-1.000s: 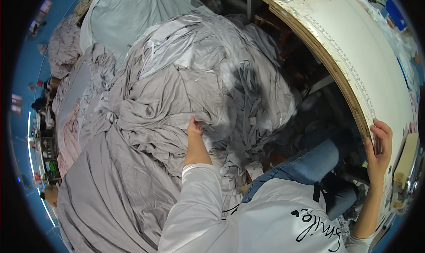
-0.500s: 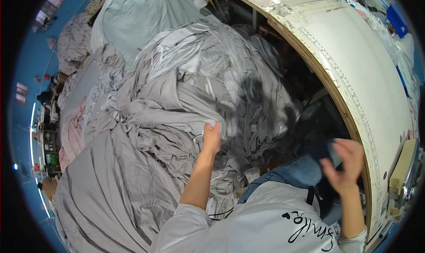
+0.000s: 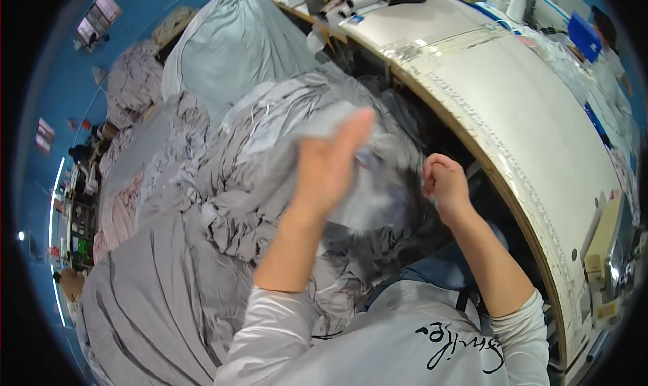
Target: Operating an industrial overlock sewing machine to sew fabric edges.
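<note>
Over a large heap of crumpled grey fabric [image 3: 229, 234], my left hand [image 3: 327, 166] is raised and smeared by motion. Its fingers reach up and to the right, and a blurred grey stretch of fabric lies around it; whether it grips this cloth cannot be made out. My right hand [image 3: 447, 187] is held up between the heap and the white table [image 3: 513, 122], with its fingers curled closed. What they hold, if anything, is hidden. Between the two hands is a blurred pale patch of cloth [image 3: 378, 193].
Behind the heap rises a pale blue-green cloth bundle [image 3: 229, 41]. Pink fabric [image 3: 121, 207] lies at the left. The table's curved wooden edge [image 3: 496, 176] runs along my right side, with a beige box-shaped device [image 3: 603, 241] on it. Another person [image 3: 611, 68] is at the far right.
My left hand has moved up from the grey fabric it was gripping. My right hand has swung left and forward, from beside the table edge to the heap, and its fingers have curled closed.
</note>
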### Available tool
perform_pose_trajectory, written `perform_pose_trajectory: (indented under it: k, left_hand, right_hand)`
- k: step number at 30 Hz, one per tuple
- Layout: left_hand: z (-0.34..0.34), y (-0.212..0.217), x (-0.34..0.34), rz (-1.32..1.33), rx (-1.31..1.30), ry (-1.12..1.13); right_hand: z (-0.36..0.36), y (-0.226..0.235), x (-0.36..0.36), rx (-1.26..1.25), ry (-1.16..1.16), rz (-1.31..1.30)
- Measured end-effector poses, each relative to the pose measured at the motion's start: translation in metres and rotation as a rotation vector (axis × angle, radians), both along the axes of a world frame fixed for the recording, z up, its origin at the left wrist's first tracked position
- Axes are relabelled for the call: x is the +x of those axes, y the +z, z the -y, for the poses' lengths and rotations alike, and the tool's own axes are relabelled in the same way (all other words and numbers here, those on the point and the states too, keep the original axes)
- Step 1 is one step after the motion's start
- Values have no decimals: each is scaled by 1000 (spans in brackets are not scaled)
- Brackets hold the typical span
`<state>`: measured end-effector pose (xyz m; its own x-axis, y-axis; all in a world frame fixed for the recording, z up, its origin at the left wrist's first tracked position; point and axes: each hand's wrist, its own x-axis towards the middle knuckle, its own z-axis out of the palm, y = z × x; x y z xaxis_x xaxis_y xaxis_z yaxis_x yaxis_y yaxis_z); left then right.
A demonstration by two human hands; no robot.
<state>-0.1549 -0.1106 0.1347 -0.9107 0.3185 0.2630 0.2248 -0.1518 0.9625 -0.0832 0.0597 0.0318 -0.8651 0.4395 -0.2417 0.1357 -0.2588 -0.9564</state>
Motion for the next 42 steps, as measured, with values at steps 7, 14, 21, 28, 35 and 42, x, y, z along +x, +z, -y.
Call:
perform_pose_trajectory:
  k: [7,14,21,28,35,42]
  left_hand:
    - [-5,77,-24,-20,-67,-251]
    - [-21,136,24,-50,4,-443]
    - [1,208,11,-1001,-77,-221]
    - [-96,262,78,-815,78,-854]
    - [-99,259,155,-1196,-446,-328]
    - [-44,297,83,-1195,-239,-219]
  right_hand:
    - [36,35,23,863,148,-479]
    - [49,-3,-20,314,451,-5]
    - [-43,106,81,47,-547,-301]
    - [-185,277,280,1450,-782,-407]
    - [-52,339,182,1871,-534,-510]
    - [-7,218,76,866,-38,-584]
